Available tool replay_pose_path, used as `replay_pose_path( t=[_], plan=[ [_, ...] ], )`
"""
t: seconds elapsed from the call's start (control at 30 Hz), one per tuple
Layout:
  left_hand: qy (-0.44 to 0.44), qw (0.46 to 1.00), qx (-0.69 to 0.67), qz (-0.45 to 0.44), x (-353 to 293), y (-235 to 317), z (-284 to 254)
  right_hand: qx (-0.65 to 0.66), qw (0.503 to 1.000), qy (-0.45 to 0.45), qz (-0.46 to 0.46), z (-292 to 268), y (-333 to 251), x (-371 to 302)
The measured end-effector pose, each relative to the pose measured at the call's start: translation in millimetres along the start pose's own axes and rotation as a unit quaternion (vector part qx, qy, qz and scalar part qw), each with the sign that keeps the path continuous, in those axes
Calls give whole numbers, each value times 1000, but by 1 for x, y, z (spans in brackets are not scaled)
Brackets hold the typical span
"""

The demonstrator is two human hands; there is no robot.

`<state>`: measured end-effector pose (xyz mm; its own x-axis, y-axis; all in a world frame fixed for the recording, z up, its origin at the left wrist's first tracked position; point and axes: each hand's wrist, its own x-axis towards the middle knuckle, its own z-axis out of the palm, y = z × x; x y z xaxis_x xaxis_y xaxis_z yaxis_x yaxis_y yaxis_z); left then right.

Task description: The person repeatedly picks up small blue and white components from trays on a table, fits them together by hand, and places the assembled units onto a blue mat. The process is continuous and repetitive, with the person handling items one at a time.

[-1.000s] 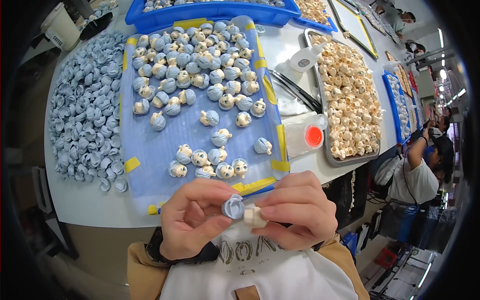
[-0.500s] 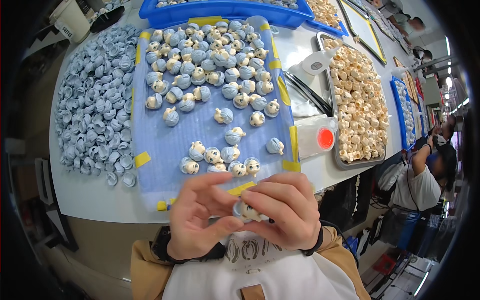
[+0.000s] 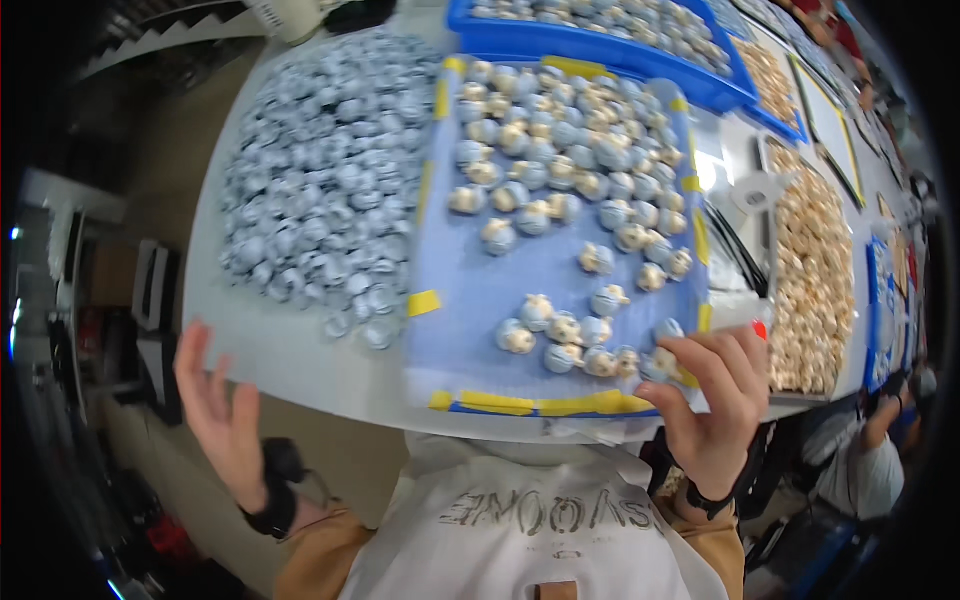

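My right hand (image 3: 715, 400) is at the front right of the blue mat (image 3: 480, 330), thumb and forefinger around a small doll head (image 3: 656, 366) with pale blue hair. The head is at the mat's surface, partly hidden by the fingertips. Beside it lies a loose group of similar doll heads (image 3: 565, 330). My left hand (image 3: 218, 415) is raised off the table's front left edge, fingers spread and holding nothing. Nearest to it is a large heap of pale blue hollow hair pieces (image 3: 320, 190).
More doll heads crowd the mat's far half. Behind it stands a blue bin (image 3: 600, 40) of heads. At right are black tweezers (image 3: 735, 245), a white bottle (image 3: 755, 190) and a metal tray of cream-coloured parts (image 3: 812, 280). Another person (image 3: 870, 450) sits at far right.
My hands have parted. The right has carried the doll head from in front of my chest to the mat; the left has let go and swung out left. The view has shifted left.
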<state>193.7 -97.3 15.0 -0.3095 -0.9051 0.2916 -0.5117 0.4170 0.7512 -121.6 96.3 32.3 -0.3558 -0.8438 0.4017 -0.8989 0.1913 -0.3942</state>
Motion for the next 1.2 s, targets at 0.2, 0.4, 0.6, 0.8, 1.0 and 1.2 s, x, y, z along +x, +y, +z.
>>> replay_pose_path(
  t=[0.2,0.4,0.6,0.8,1.0,1.2],
  plan=[
    [-72,982,173,13,48,-95,-49,-18,998,-54,37,13,15,-4],
    [-208,950,231,22,70,-78,-19,-45,994,-63,76,11,9,-4],
    [-187,962,189,57,71,-84,-14,157,986,37,34,-24,2,-34],
    [-216,945,231,89,78,-95,-14,108,986,105,78,-25,16,-49],
    [-212,936,264,96,73,-96,-15,132,977,133,105,-23,23,-54],
    [-209,918,289,175,81,-85,-25,137,975,132,118,-18,21,-57]
  ],
)
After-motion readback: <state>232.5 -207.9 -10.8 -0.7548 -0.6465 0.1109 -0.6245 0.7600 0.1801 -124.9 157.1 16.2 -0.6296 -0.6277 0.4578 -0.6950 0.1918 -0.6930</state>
